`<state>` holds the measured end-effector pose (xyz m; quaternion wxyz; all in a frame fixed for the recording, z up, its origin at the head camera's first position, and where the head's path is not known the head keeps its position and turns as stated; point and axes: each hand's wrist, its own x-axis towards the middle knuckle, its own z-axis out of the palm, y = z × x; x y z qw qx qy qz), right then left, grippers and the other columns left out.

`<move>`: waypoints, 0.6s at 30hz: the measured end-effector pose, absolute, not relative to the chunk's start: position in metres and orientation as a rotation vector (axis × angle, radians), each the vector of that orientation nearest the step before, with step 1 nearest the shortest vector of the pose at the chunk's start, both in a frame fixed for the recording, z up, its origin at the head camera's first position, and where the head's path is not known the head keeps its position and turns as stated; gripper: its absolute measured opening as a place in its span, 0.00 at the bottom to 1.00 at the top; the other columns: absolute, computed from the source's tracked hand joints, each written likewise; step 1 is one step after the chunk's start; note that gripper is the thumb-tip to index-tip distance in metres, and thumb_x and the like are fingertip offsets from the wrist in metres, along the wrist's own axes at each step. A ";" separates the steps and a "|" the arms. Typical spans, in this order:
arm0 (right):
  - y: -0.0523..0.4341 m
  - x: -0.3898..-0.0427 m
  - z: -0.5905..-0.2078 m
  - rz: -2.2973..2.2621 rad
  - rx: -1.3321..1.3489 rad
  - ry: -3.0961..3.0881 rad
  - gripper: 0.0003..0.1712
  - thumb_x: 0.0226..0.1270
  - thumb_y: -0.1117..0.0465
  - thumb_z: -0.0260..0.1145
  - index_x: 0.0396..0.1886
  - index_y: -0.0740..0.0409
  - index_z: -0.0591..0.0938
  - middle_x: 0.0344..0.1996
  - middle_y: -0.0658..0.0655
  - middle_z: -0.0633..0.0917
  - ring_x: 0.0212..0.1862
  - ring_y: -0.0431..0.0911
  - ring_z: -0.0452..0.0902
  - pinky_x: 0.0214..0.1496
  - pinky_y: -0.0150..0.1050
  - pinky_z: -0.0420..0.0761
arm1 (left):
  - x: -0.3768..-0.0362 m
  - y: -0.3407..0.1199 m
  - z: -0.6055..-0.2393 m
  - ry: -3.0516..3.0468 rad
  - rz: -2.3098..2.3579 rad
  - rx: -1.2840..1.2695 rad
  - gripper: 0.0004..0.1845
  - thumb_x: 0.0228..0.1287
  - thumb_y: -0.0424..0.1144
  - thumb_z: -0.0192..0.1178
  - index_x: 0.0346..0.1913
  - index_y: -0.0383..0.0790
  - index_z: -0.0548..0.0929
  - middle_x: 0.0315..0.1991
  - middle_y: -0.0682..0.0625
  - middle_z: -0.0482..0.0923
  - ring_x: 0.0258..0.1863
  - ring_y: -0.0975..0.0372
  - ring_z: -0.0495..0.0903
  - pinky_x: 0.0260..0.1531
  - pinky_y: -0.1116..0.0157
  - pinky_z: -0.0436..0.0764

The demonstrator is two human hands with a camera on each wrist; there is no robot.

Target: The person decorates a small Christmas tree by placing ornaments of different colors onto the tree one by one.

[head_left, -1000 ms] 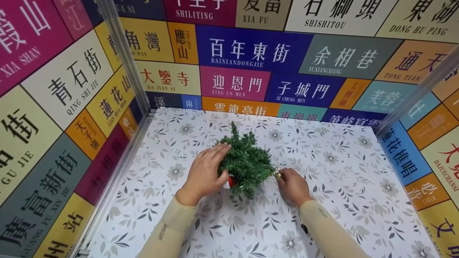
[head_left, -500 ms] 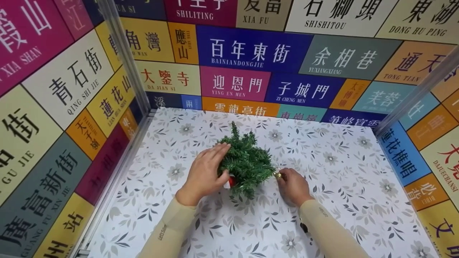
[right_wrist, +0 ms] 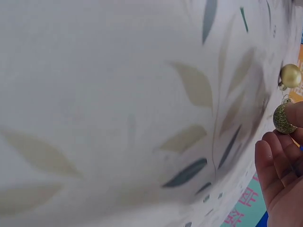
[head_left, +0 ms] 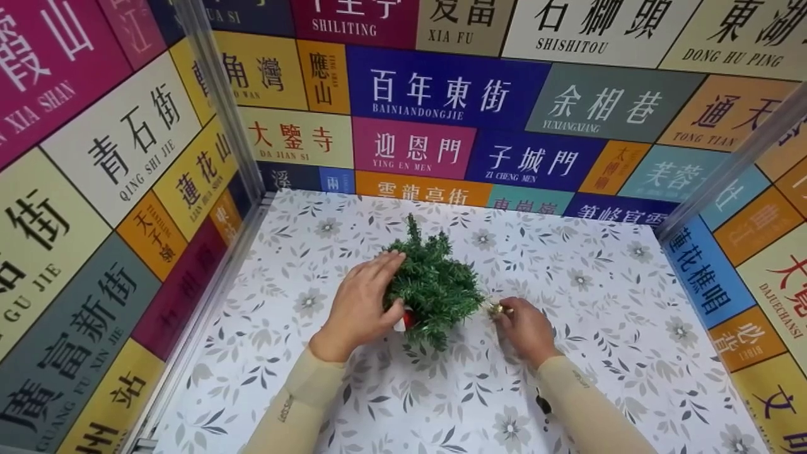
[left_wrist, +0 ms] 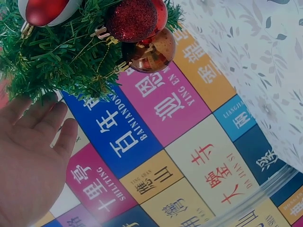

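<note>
From the head view we see one small tree (head_left: 434, 291) mid-table (head_left: 599, 378), our left hand (head_left: 358, 309) gripping its side, fingers curled around it. Left wrist: three baubles (left_wrist: 142, 28) hang there (one red-and-white). Right wrist: our right hand (right_wrist: 284, 175) pinches one glittery gold ball (right_wrist: 284, 118); another gold ball (right_wrist: 290, 75) sits just beyond it.
</note>
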<state>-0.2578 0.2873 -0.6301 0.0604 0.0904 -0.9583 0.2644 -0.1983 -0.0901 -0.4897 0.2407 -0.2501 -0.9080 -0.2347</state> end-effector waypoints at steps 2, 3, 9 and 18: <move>0.289 -0.256 -0.627 0.777 0.277 -2.894 0.18 0.68 0.57 0.68 0.56 0.56 0.82 0.46 0.56 0.84 0.43 0.51 0.83 0.45 0.52 0.81 | -0.198 -0.090 -0.489 -2.484 -0.647 -0.686 0.38 0.60 0.47 0.58 0.74 0.42 0.66 0.70 0.46 0.68 0.69 0.56 0.66 0.68 0.56 0.62; 0.290 -0.256 -0.625 0.766 0.277 -2.892 0.18 0.68 0.56 0.68 0.55 0.55 0.82 0.45 0.55 0.84 0.42 0.51 0.83 0.44 0.52 0.81 | -0.198 -0.090 -0.489 -2.483 -0.651 -0.688 0.38 0.60 0.47 0.58 0.74 0.41 0.66 0.70 0.46 0.68 0.69 0.56 0.66 0.68 0.56 0.62; 0.295 -0.250 -0.617 0.728 0.289 -2.899 0.18 0.67 0.54 0.68 0.54 0.54 0.83 0.43 0.54 0.84 0.42 0.51 0.82 0.43 0.52 0.80 | -0.197 -0.090 -0.488 -2.481 -0.658 -0.695 0.38 0.60 0.47 0.57 0.75 0.41 0.66 0.70 0.45 0.68 0.69 0.55 0.66 0.68 0.56 0.61; 0.296 -0.234 -0.597 0.648 0.376 -2.842 0.18 0.66 0.54 0.68 0.53 0.53 0.83 0.42 0.55 0.85 0.38 0.50 0.81 0.36 0.51 0.80 | -0.198 -0.089 -0.490 -2.470 -0.639 -0.699 0.39 0.60 0.48 0.58 0.75 0.42 0.65 0.71 0.46 0.67 0.70 0.56 0.65 0.68 0.55 0.62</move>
